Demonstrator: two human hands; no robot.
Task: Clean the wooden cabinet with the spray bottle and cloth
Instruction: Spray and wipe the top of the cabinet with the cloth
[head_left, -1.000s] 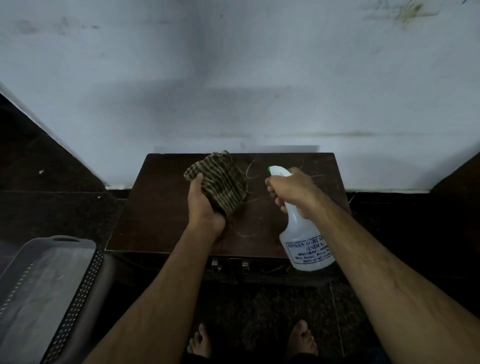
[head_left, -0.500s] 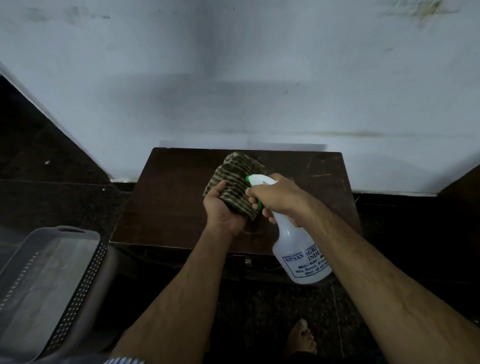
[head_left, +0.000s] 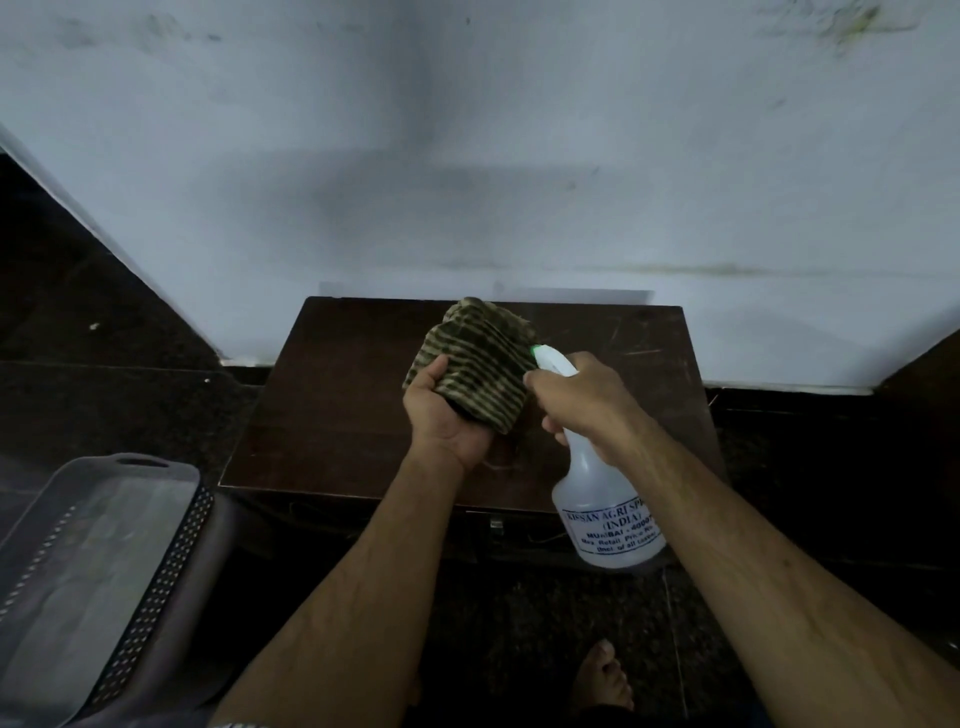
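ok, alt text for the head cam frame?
Seen from above, a left hand holds a striped cloth against the green nozzle of a white spray bottle gripped by the right hand, over a dark wooden cabinet against a pale wall.

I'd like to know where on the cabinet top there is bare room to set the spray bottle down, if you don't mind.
The left part of the cabinet top is bare, from its left edge to the left hand. The back right corner by the wall also looks free. The middle is crowded: the cloth, the spray bottle and the right hand are held over it.
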